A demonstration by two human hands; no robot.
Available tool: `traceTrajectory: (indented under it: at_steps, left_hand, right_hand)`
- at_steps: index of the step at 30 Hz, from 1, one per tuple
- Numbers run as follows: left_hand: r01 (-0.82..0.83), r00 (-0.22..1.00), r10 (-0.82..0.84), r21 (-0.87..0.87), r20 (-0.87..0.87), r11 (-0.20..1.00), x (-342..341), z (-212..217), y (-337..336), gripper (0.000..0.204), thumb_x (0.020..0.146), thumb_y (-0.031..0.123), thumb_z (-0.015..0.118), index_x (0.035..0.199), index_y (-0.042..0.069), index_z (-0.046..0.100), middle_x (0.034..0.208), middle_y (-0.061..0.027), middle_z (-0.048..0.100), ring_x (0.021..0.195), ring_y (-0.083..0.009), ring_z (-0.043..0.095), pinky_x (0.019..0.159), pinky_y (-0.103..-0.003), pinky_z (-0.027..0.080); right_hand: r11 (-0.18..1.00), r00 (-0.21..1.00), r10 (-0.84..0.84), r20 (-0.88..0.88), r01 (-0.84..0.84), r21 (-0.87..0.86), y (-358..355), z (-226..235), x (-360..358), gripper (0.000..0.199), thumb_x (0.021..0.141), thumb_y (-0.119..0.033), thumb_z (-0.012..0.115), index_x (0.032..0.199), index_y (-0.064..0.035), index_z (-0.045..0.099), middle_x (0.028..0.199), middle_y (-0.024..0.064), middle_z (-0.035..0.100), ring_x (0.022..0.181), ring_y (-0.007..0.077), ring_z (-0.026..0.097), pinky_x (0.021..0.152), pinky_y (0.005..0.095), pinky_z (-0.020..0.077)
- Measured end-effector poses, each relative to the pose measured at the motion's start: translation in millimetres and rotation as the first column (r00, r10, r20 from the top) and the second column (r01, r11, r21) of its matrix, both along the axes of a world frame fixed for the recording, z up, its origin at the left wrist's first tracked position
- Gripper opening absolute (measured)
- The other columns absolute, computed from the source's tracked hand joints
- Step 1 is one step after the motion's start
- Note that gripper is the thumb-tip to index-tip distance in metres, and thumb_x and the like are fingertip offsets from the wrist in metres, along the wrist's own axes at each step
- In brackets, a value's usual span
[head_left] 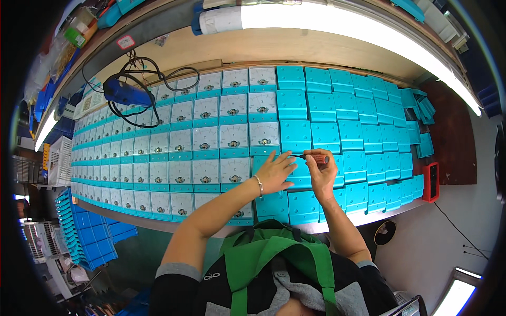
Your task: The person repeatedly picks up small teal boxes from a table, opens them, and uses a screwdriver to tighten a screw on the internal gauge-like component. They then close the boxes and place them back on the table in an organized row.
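Note:
Rows of analog panel meters with white dial faces (205, 136) and teal lower edges cover the left and middle of the bench. To their right lie rows of plain teal housings (350, 135). My right hand (324, 178) is closed around a screwdriver (318, 158) with a red-brown handle. Its thin dark shaft points left, toward my left fingertips. My left hand (275, 173) rests with fingers spread on a teal housing at the border between the dials and the plain housings. Where the screwdriver's tip ends is too small to make out.
A blue corded tool (126, 92) with a looped black cable lies over the meters at the back left. Bright tube lamps (337, 20) hang above the bench. A red frame (431, 181) stands at the right edge. Blue crates (92, 231) are stacked at the lower left.

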State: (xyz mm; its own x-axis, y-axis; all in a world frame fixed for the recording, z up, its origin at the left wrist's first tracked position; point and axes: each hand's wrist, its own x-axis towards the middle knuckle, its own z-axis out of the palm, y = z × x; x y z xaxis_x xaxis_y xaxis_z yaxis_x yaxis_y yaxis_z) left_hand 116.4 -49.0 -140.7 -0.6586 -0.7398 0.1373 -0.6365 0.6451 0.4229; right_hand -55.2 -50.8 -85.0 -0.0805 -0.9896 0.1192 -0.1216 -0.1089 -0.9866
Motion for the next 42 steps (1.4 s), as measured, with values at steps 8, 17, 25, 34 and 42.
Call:
traceTrajectory:
  at_steps: [8, 17, 25, 34, 42]
  left_hand:
    - [-0.18, 0.981, 0.182, 0.035, -0.063, 0.983, 72, -18, -43, 0.063, 0.074, 0.019, 0.073, 0.13, 0.009, 0.046, 0.137, -0.0128, 0.042, 0.134, -0.0315, 0.03, 0.107, -0.057, 0.025]
    - [-0.274, 0.957, 0.285, 0.168, -0.048, 0.947, 96, 19, -82, 0.076, 0.063, 0.019, 0.077, 0.131, 0.013, 0.045, 0.133, -0.0132, 0.039, 0.124, -0.0336, 0.038, 0.103, -0.046, 0.035]
    - [-0.069, 0.99, 0.066, -0.019, -0.123, 0.997, 41, 12, -104, 0.05, 0.073, 0.022, 0.071, 0.12, 0.011, 0.056, 0.129, -0.0129, 0.05, 0.128, -0.0342, 0.038, 0.103, -0.047, 0.034]
    - [-0.373, 0.912, 0.374, -0.039, 0.167, 0.927, 104, -24, -172, 0.067, 0.073, 0.025, 0.076, 0.133, 0.012, 0.046, 0.146, -0.0126, 0.034, 0.138, -0.0324, 0.024, 0.11, -0.055, 0.022]
    - [-0.289, 0.955, 0.278, 0.11, 0.104, 0.951, 123, 5, -186, 0.086, 0.063, 0.024, 0.081, 0.138, 0.018, 0.04, 0.14, -0.0132, 0.039, 0.132, -0.0313, 0.033, 0.106, -0.052, 0.03]
  right_hand:
    - [0.999, 0.995, 0.045, 0.087, -0.047, 0.02, -13, -18, 12, 0.017, 0.086, -0.003, 0.063, 0.101, 0.0002, 0.055, 0.096, 0.0108, 0.068, 0.087, 0.0139, 0.065, 0.078, 0.0266, 0.0517]
    - [0.993, 0.995, 0.087, 0.05, -0.09, 0.08, -11, -18, 14, 0.018, 0.086, 0.0, 0.063, 0.101, 0.0003, 0.055, 0.093, 0.0093, 0.067, 0.082, 0.0111, 0.063, 0.073, 0.0247, 0.0509]
    - [0.996, 0.978, -0.082, 0.191, 0.072, 0.059, -29, -9, 10, 0.017, 0.088, -0.003, 0.061, 0.102, 0.0008, 0.052, 0.096, 0.0121, 0.066, 0.086, 0.0157, 0.063, 0.07, 0.0253, 0.0521]
    - [0.993, 0.971, -0.075, 0.227, 0.051, 0.11, -40, -16, 3, 0.018, 0.088, -0.005, 0.061, 0.103, 0.0013, 0.052, 0.097, 0.013, 0.065, 0.089, 0.0169, 0.063, 0.069, 0.0269, 0.054]
    - [0.994, 0.985, -0.005, 0.173, -0.013, 0.107, -61, -19, 22, 0.017, 0.089, -0.004, 0.06, 0.102, 0.0013, 0.051, 0.097, 0.0146, 0.065, 0.088, 0.018, 0.064, 0.069, 0.0259, 0.0531]
